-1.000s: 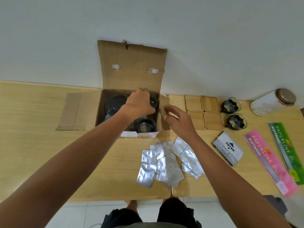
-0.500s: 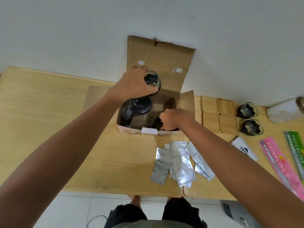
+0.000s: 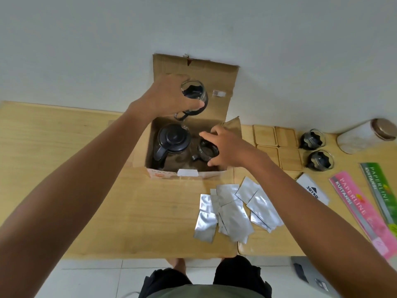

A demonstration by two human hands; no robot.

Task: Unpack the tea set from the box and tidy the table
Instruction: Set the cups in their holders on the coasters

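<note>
Left hand (image 3: 169, 95) clasped round a glass cup (image 3: 194, 97) above the open box (image 3: 189, 172), right hand (image 3: 227, 149) half-spread, fingertips on a second cup (image 3: 205, 150) inside, teapot (image 3: 173, 143) just left.

1. Cardboard box (image 3: 223, 91), flaps open, stands at the tabletop's back edge.
2. Black-lidded teapot (image 3: 173, 143) and a glass cup (image 3: 207, 150) sit inside.
3. Another glass cup (image 3: 194, 97) is held above the box.
4. Two cups (image 3: 315, 149) stand right of the box, near the back edge.
</note>
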